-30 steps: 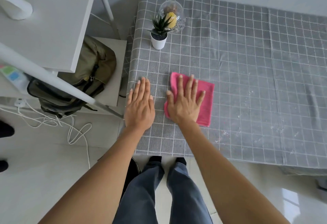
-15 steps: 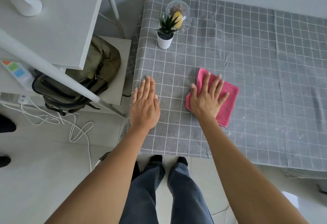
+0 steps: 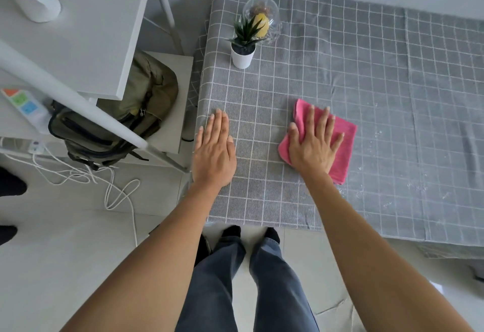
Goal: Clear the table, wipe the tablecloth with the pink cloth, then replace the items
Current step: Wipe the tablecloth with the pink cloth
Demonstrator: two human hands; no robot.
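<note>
A folded pink cloth (image 3: pixel 343 145) lies on the grey checked tablecloth (image 3: pixel 379 74). My right hand (image 3: pixel 313 143) presses flat on the cloth, fingers spread. My left hand (image 3: pixel 213 152) rests flat on the tablecloth near the table's left edge, holding nothing. At the far left corner stand a small potted plant in a white pot (image 3: pixel 243 43) and, just behind it, a clear glass dome (image 3: pixel 262 19) with a yellow object inside. White crumbs dot the tablecloth to the right of the cloth.
A white shelf unit (image 3: pixel 86 25) stands left of the table, with an olive backpack (image 3: pixel 125 119) on its lower shelf. White cables (image 3: pixel 115 190) trail on the floor. My legs are at the table's near edge.
My right hand has slid the pink cloth to the right across the tablecloth. My left hand has stayed flat in place.
</note>
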